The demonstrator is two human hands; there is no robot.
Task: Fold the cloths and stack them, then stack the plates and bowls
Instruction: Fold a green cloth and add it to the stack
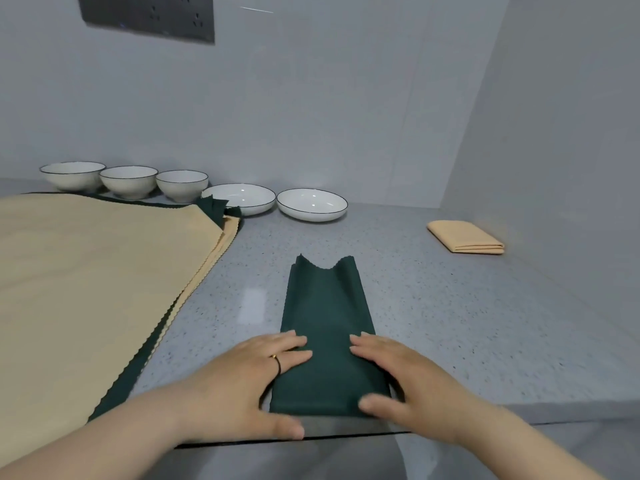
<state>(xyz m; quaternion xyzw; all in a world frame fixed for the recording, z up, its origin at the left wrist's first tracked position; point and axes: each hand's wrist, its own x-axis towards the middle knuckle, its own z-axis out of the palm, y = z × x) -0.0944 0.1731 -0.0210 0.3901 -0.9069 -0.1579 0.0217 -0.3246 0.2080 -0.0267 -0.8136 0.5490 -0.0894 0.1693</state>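
Observation:
A dark green cloth (327,306) lies folded into a long narrow strip on the grey counter, running away from me. My left hand (242,382) lies flat on its near left edge, and my right hand (405,379) lies flat on its near right edge, thumbs at the near end. A pile of unfolded beige and green cloths (86,271) covers the counter's left side. One folded beige cloth (465,236) sits at the far right. Three white bowls (128,181) and two shallow white plates (311,204) line the back wall.
The counter's front edge (346,438) runs just under my thumbs. Walls close off the back and the right side. A dark socket panel (149,15) is on the back wall. Bare speckled counter (450,323) lies between the green strip and the folded beige cloth.

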